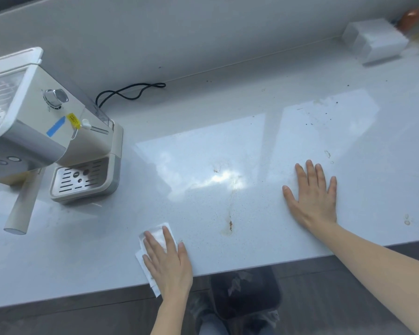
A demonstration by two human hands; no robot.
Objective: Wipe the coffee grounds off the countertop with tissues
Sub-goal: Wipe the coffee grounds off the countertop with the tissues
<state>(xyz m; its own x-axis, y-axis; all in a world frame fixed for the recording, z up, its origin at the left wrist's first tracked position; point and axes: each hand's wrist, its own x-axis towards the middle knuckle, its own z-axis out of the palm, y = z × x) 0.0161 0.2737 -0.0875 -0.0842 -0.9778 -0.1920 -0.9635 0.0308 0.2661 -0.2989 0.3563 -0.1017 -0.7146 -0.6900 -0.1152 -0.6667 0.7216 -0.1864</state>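
My left hand (167, 259) lies flat on a white tissue (159, 234) near the front edge of the pale countertop (228, 131), pressing it down. The tissue sticks out past my fingertips and to the left of my palm. A brown coffee smear (230, 224) runs up the counter just right of the tissue, with a fainter mark (217, 169) above it. More dark specks (319, 117) lie scattered at the back right. My right hand (312, 194) rests flat on the counter with fingers spread, holding nothing.
A cream espresso machine (58, 131) with its drip tray (82, 177) stands at the left, a black cord (131, 91) behind it. A white tissue box (375, 41) sits at the back right. A dark bin (247, 291) stands on the floor under the counter edge. Small brown stains (407, 220) mark the right side.
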